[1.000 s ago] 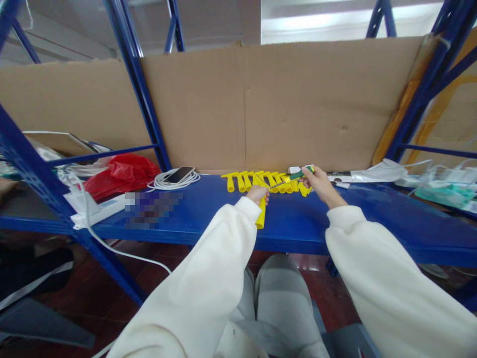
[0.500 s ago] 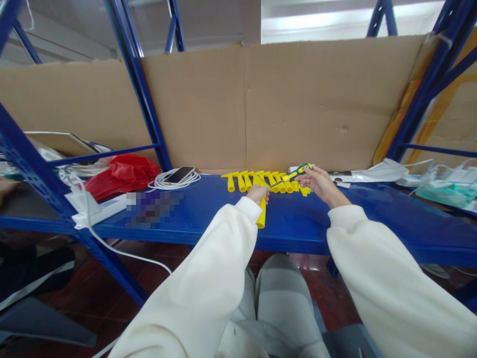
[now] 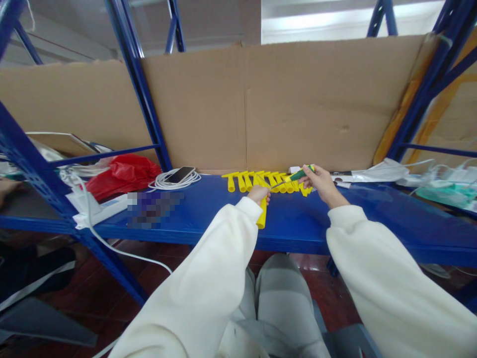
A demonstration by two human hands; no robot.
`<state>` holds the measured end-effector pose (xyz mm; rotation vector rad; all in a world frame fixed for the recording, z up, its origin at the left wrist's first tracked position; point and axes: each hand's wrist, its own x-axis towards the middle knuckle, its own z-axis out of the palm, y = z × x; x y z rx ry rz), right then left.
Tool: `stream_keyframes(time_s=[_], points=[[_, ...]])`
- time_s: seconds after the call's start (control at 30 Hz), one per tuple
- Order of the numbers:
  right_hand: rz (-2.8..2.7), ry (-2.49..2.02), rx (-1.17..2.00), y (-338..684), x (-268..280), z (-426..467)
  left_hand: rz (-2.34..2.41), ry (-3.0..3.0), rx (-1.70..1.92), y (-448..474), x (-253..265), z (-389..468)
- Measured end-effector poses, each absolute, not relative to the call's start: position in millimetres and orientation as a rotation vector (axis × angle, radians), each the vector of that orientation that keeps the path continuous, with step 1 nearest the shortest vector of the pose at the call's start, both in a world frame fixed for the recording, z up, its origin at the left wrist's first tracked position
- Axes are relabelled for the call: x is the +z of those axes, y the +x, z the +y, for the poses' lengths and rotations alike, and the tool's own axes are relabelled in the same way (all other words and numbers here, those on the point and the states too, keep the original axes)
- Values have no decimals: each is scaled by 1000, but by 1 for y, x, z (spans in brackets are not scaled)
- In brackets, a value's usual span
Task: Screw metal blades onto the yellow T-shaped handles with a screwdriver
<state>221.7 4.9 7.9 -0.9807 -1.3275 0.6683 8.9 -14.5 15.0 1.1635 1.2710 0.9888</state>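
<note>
My left hand [image 3: 259, 194] is closed around a yellow plastic piece with a tube-like handle [image 3: 262, 215], whose lower end sticks out below my fingers toward the shelf's front edge. In my right hand [image 3: 321, 184] is a screwdriver [image 3: 301, 174] with a green and yellow handle, gripped in my fingers. Its metal shaft slants down to the left and reaches the yellow piece beside my left fingers; the tip's exact contact is too small to make out. Just behind both hands lies a row of several similar yellow pieces [image 3: 243, 183].
On the blue shelf [image 3: 298, 219], a phone [image 3: 181, 174] rests on a coiled white cable [image 3: 164, 182] at left, near a red plastic bag [image 3: 122, 174]. Cardboard [image 3: 290, 104] stands along the back. White packaging [image 3: 380, 172] lies to the right. Another person's hand [image 3: 8, 186] shows at far left.
The screwdriver handle has turned in my right fingers, showing more green now. My left hand and the yellow piece have stayed almost in place.
</note>
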Motion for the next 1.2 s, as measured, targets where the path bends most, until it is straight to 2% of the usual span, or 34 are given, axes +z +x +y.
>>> stream_keyframes(time_s=[0.5, 0.67, 0.97, 1.2], points=[[-1346, -901, 939, 228, 6, 7, 1300, 1154, 1018, 8, 15, -11], [-1359, -886, 923, 229, 4, 10, 1295, 1151, 1021, 8, 13, -10], [-1352, -874, 658, 221, 5, 5, 1271, 1178, 998, 9, 13, -12], [-1323, -838, 848, 219, 10, 0, 1274, 1193, 990, 8, 13, -12]])
